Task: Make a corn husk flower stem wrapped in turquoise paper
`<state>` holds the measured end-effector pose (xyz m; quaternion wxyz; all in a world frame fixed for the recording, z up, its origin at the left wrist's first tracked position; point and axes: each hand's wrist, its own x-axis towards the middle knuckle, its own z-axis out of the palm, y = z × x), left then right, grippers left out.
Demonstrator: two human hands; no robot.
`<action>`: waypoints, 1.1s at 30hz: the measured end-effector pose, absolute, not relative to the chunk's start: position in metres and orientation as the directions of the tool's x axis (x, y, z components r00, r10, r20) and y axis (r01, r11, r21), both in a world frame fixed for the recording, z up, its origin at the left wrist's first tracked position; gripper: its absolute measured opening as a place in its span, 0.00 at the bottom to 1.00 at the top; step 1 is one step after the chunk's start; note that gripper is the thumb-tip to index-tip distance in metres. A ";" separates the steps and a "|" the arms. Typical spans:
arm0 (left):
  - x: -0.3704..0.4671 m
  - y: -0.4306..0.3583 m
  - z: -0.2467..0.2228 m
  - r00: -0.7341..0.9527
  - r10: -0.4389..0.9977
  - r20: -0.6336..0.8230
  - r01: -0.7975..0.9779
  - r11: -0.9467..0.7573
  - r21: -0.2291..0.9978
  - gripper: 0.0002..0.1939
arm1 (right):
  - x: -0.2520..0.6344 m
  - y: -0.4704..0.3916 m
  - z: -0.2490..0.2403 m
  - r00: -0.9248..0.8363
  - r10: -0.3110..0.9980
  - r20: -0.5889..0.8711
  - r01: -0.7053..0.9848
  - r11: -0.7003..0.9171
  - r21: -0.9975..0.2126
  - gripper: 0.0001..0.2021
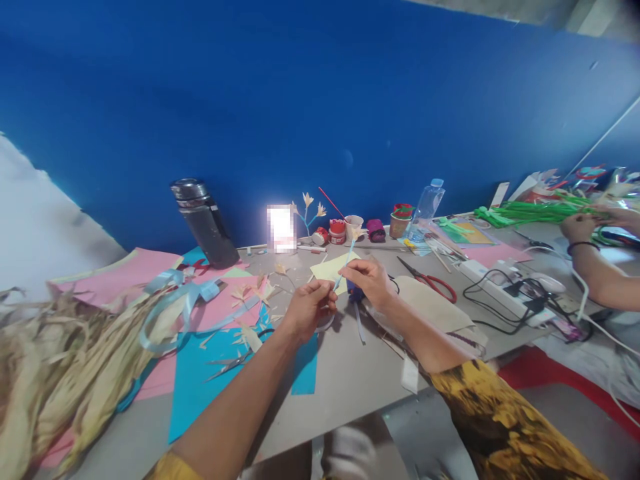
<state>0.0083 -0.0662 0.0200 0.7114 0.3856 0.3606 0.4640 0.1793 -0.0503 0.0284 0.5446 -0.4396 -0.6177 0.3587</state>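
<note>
Above the middle of the table I hold a handmade flower (355, 235) with pale petals and a thin stem (351, 251) covered in light blue. My left hand (311, 308) pinches the stem's lower end. Higher up, my right hand (369, 279) has its thumb and fingertips closed on the same stem. Part of the stem is hidden by my fingers. Behind the hands lies a pale yellow paper sheet (327, 267). Scissors (235, 362) rest on blue paper (193, 393) left of my forearm. Light blue ribbon (187, 307) curls farther left, beside loose pale petals (243, 291).
Dried husks (95, 373) cover the left side; a dark thermos (205, 223) stands behind. Red-handled scissors (435, 283), a power strip (500, 293) with cables and a clear bottle (426, 212) are rightward. Another person's hands (583, 230) work with green strips (530, 212) at far right.
</note>
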 end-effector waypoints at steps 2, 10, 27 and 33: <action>0.009 -0.066 0.019 0.302 0.940 -0.159 -0.377 0.271 0.886 0.19 | 0.179 -0.050 0.028 -0.027 0.932 0.361 0.151 0.361 -0.920 0.18; 0.009 -0.068 0.020 0.317 0.933 -0.171 -0.373 0.288 0.882 0.18 | 0.182 -0.046 0.022 -0.040 0.916 0.398 0.200 0.398 -0.895 0.15; 0.007 -0.071 0.028 0.377 0.893 -0.244 -0.308 0.369 0.877 0.15 | 0.179 -0.052 0.027 -0.085 0.905 0.418 0.193 0.426 -0.884 0.16; 0.008 -0.069 0.023 0.301 0.939 -0.164 -0.286 0.253 0.924 0.17 | 0.181 -0.048 0.023 -0.142 0.912 0.386 0.108 0.401 -0.910 0.16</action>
